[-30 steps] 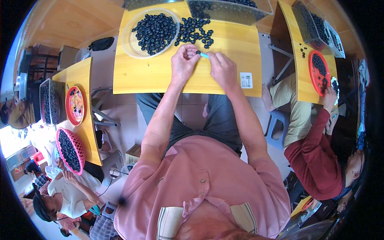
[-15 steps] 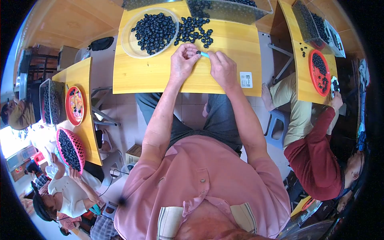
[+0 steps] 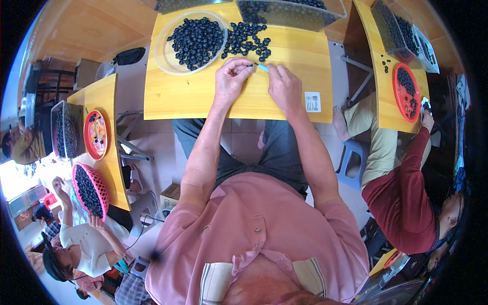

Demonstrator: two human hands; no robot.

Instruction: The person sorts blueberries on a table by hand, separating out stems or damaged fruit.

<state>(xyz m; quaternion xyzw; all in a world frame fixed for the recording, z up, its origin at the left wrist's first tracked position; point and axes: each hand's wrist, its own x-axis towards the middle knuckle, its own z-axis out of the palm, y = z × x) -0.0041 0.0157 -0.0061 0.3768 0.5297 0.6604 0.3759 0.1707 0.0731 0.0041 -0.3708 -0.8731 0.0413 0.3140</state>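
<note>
At the upper centre of the frame, the left hand [image 3: 229, 83] pinches a dark round piece [image 3: 250, 65] between thumb and fingers. The right hand [image 3: 285, 87], just beside it, pinches a light-blue hand tool [image 3: 263, 67], its tip directed at the piece; contact cannot be determined. Upper left of centre, a clear round bowl [image 3: 163, 50] of similar pieces stands on the yellow table [image 3: 190, 99].

Forearms [image 3: 202, 152] angled inward, left fingers [image 3: 238, 61] curled, right fingers [image 3: 275, 70] pinched.
</note>
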